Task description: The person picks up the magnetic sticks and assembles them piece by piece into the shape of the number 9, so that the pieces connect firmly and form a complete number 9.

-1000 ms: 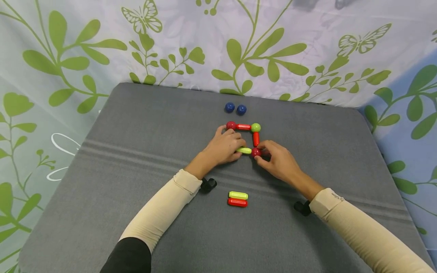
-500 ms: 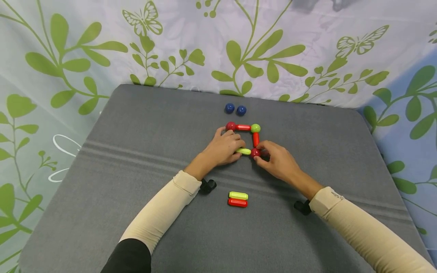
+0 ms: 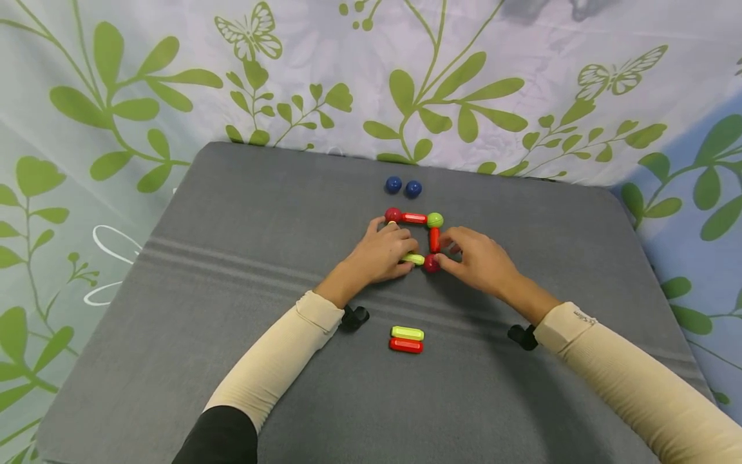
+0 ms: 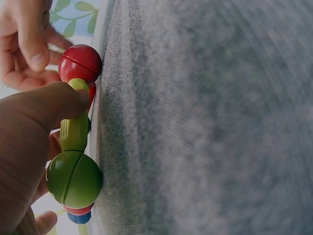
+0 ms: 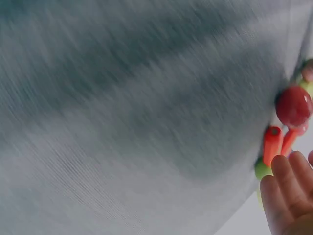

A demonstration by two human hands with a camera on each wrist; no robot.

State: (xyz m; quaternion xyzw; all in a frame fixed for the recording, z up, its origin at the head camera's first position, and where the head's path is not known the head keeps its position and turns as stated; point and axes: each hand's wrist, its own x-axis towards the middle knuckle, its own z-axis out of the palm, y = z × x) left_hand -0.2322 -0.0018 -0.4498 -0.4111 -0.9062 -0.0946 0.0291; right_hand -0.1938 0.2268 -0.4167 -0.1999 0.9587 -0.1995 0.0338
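Note:
My left hand (image 3: 382,252) pinches a yellow-green rod (image 3: 414,259), thumb on top in the left wrist view. One end of that rod joins a red ball (image 3: 431,263), the other a green ball (image 4: 74,179), which the hand hides from the head view. Beside the red ball is my right hand (image 3: 481,261), its thumb close to the ball and its fingers near a red rod (image 3: 435,240). That rod's near end (image 5: 272,143) shows bare, apart from the ball. Beyond, a light green ball (image 3: 435,220), another red rod (image 3: 414,218) and a second red ball (image 3: 393,214) form a corner.
Two blue balls (image 3: 403,187) lie behind the joined pieces. Closer to me, a loose yellow-green rod (image 3: 408,333) and a loose red rod (image 3: 406,345) lie side by side on the grey table (image 3: 261,361). A leaf-patterned curtain (image 3: 324,77) hangs behind the table.
My right hand has loosened its grip on the near red ball and shifted slightly up and right. That ball sits a little lower and further left, with a gap below the red rod.

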